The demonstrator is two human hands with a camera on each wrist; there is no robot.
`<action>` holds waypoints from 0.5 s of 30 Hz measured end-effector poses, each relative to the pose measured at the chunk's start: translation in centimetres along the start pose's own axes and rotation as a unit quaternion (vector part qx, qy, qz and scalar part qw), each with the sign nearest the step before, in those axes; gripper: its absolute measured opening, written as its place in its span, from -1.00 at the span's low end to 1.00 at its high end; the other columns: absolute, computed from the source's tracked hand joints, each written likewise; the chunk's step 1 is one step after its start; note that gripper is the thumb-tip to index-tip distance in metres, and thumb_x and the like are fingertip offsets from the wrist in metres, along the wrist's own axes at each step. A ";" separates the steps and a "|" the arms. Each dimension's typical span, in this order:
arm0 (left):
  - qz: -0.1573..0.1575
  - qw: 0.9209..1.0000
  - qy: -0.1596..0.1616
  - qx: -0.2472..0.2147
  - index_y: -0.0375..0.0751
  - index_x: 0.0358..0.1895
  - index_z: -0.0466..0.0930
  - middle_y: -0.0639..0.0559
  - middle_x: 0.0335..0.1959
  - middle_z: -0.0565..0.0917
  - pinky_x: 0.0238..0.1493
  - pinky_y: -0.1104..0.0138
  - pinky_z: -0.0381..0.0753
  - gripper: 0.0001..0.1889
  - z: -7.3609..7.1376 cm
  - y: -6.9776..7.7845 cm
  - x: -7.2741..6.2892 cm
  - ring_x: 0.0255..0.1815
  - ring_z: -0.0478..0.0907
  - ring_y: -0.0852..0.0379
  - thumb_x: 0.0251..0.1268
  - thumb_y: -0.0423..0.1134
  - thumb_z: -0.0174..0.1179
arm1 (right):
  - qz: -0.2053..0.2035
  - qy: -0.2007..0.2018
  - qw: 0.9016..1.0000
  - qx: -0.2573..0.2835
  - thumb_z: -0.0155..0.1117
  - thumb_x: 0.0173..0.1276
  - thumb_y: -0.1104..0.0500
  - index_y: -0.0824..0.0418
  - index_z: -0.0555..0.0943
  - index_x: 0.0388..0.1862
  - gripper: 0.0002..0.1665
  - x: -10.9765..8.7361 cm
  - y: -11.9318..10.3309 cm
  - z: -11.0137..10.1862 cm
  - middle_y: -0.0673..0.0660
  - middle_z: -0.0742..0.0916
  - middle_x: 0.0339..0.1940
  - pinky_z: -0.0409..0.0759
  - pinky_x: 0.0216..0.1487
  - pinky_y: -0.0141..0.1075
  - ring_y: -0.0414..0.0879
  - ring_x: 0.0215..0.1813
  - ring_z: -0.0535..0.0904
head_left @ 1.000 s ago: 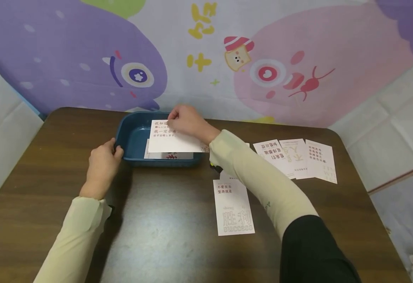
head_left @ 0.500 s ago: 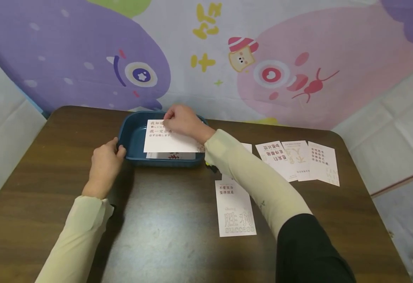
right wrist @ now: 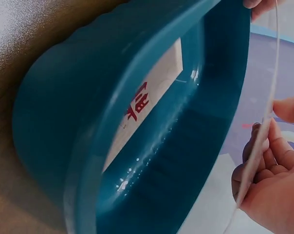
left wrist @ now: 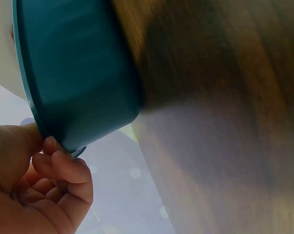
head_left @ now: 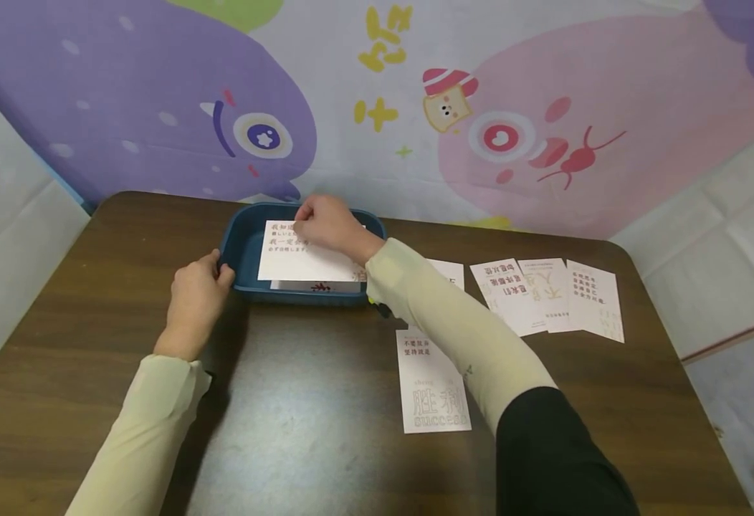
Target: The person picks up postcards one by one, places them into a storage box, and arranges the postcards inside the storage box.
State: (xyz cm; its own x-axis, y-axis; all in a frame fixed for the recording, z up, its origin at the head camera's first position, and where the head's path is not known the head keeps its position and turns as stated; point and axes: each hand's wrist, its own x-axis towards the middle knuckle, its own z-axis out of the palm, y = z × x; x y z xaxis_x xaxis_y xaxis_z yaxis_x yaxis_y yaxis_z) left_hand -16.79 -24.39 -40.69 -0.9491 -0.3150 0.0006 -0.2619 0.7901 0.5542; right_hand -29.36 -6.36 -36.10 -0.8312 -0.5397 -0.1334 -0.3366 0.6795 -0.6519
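Observation:
With thumb and fingers, my left hand (head_left: 194, 304) pinches the left rim of a teal rectangular basin (head_left: 240, 251); in the left wrist view the left hand (left wrist: 52, 183) is at the basin's corner (left wrist: 79, 73). My right hand (head_left: 333, 228) pinches the upper edge of a white printed card (head_left: 296, 269) above the basin. Seen nearly edge-on, that card (right wrist: 263, 134) is apart from the basin's rim in the right wrist view. Inside the basin lies another card (right wrist: 156, 87) with red characters, partly hidden by the held one in the head view.
A card with outlined characters and "success" (head_left: 431, 408) lies on the brown table (head_left: 299, 387), below another card (head_left: 446, 272) partly hidden by my right sleeve. Further right, several cards overlap, the last one (head_left: 599, 304) near the table's right side. A cartoon cloth (head_left: 364, 165) hangs behind.
The held card and my right hand have shifted slightly left over the basin. My left hand keeps its grip on the rim. The whole head view has drifted a little.

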 end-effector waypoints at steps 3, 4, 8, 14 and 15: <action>0.001 1.000 0.002 0.000 -0.52 0.25 0.29 -0.48 0.17 0.40 -0.20 0.04 0.55 -0.52 0.0 0.0 0.0 -0.22 0.49 -0.23 0.37 -0.26 -0.12 | 0.000 0.001 1.000 -0.006 0.10 0.32 0.07 0.19 0.55 -0.12 -0.74 0.2 0.1 0.3 0.05 0.62 -0.17 0.41 -0.22 -0.41 -0.14 -0.19 0.47; 0.002 1.000 0.005 0.000 -0.53 0.24 0.29 -0.48 0.17 0.39 -0.15 0.00 0.55 -0.52 0.0 0.0 0.0 -0.20 0.49 -0.25 0.37 -0.26 -0.12 | 0.000 0.001 1.000 -0.006 0.10 0.32 0.07 0.19 0.55 -0.12 -0.74 0.2 0.2 0.4 0.05 0.62 -0.17 0.41 -0.22 -0.41 -0.14 -0.19 0.47; 0.006 1.000 0.011 -0.001 -0.53 0.23 0.31 -0.48 0.16 0.40 0.00 -0.10 0.49 -0.53 0.0 0.0 0.0 -0.14 0.51 -0.29 0.35 -0.27 -0.13 | 0.003 0.003 1.000 -0.008 0.10 0.33 0.06 0.18 0.54 -0.12 -0.74 0.3 0.5 0.8 0.04 0.61 -0.18 0.41 -0.18 -0.38 -0.13 -0.19 0.47; 0.008 1.000 0.008 -0.003 -0.53 0.23 0.31 -0.48 0.15 0.41 -0.13 -0.02 0.54 -0.53 0.0 0.1 -0.2 -0.22 0.49 -0.24 0.36 -0.27 -0.12 | 0.007 0.003 1.000 -0.018 0.10 0.33 0.05 0.17 0.55 -0.10 -0.73 0.5 0.9 1.5 0.03 0.61 -0.16 0.43 -0.11 -0.34 -0.14 -0.17 0.47; 0.008 1.000 0.008 -0.003 -0.53 0.23 0.31 -0.48 0.15 0.41 -0.17 0.00 0.54 -0.53 0.1 0.1 -0.2 -0.24 0.48 -0.23 0.36 -0.27 -0.12 | 0.008 0.001 1.000 -0.020 0.10 0.33 0.04 0.17 0.55 -0.10 -0.72 0.5 1.0 1.6 0.03 0.61 -0.16 0.44 -0.11 -0.33 -0.14 -0.17 0.47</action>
State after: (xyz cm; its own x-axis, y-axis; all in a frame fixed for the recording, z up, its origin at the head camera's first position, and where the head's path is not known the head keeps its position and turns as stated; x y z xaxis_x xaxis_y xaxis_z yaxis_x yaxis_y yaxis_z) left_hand -16.64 -24.21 -40.68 -0.9502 -0.3108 0.0230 -0.2453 0.7915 0.5598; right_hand -29.39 -6.74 -37.97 -0.8376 -0.5274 -0.1424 -0.3405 0.7078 -0.6189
